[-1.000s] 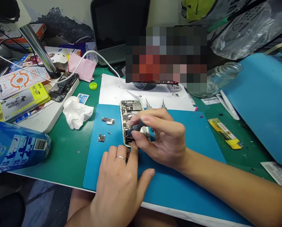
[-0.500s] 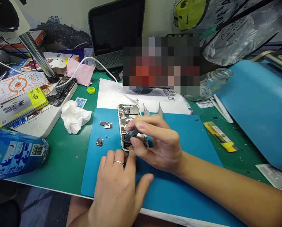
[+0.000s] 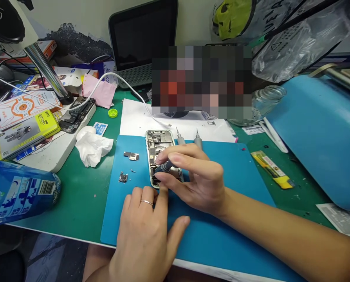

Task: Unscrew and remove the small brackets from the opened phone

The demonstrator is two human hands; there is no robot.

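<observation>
Step in hand, as I judge it: fine tool work at the near end of an opened, pale-framed rectangular phone (image 3: 153, 151), its metallic and black innards exposed. The phone lies on a flat, bright-blue work mat (image 3: 222, 235) over the green desk (image 3: 75, 207), long axis running roughly 12 to 6 o'clock.

Right hand (image 3: 202, 178): thumb and fingers closed in a pinch on a slim, dark-grey, ridged tool (image 3: 165, 167) that looks like a driver. The tool slants toward 8 o'clock, over the phone's lower part; whether its tip touches or sits in a screw cannot be made out. From this hand the phone lies at 10 o'clock, partly under the fingers.

Left hand (image 3: 147, 223): palm down, thumb spread toward 2 o'clock, nothing seen in its grasp. Index fingertip at the phone's 6 o'clock edge — seemingly bracing it, though contact is partly hidden.

Next move, in my judgement, calls for a steady tip and an unmoving frame.

Around the phone: a small black-and-silver metal part (image 3: 131, 156) at 9 o'clock, a small dark, squarish component (image 3: 123, 177) between 8 and 9 — both well apart from the fingers.
</observation>
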